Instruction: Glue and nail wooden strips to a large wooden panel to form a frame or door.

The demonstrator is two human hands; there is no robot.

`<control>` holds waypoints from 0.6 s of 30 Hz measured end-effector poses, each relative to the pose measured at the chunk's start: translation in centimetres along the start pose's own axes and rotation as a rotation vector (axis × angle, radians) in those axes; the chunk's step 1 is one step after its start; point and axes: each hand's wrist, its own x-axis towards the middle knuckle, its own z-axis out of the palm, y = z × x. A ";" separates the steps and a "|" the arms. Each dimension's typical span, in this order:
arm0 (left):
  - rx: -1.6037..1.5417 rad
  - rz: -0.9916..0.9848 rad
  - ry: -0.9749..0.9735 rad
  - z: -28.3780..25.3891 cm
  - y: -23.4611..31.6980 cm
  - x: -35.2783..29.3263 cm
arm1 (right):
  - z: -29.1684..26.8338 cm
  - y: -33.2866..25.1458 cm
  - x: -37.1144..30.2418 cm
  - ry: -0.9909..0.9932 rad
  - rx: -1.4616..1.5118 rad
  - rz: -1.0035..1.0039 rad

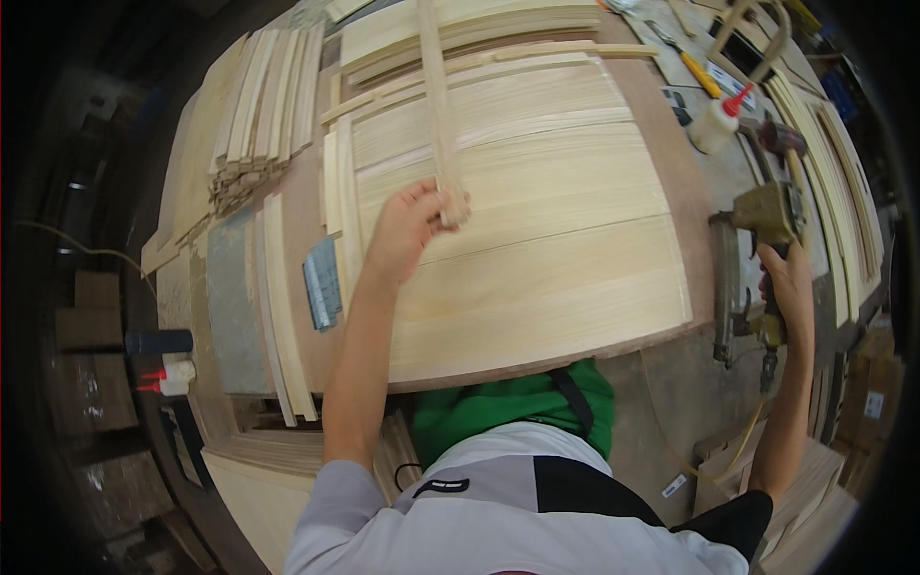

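Observation:
My left hand (404, 230) is closed round the near end of a long, narrow wooden strip (437, 105). The strip runs away from me above a pale wooden panel (537, 287) that lies on the workbench. Whether it touches the panel I cannot tell. Over at the right, my right hand (792, 287) grips an air nail gun (769, 213) by its handle, beyond the panel's right side. A hose fitting sits at the bottom of that handle. To the left of the panel rests a small bluish-grey ridged block (323, 284).
Stacked wooden strips (264, 96) lie at the far left, and more boards (517, 29) at the back. A white glue bottle with red tip (714, 125), a yellow-handled tool (700, 72) and a mallet (784, 139) are at right. Cardboard boxes (91, 393) stand left.

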 end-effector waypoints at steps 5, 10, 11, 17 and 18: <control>0.163 -0.105 0.016 5.7 -2.2 -0.8 | -0.2 -0.2 -0.1 -0.021 0.021 -0.010; 0.250 -0.111 0.065 8.1 -2.3 -0.3 | -0.1 -1.0 -0.4 -0.048 0.029 0.010; 0.294 -0.117 0.095 8.5 -2.2 -0.3 | -0.1 -1.0 -0.4 -0.038 0.032 0.008; 0.995 0.034 0.111 11.0 -1.7 -0.2 | -0.3 -0.9 -0.3 -0.036 0.039 -0.002; 0.994 0.035 0.108 10.9 -1.8 0.4 | -0.4 -0.9 -0.3 -0.033 0.044 -0.001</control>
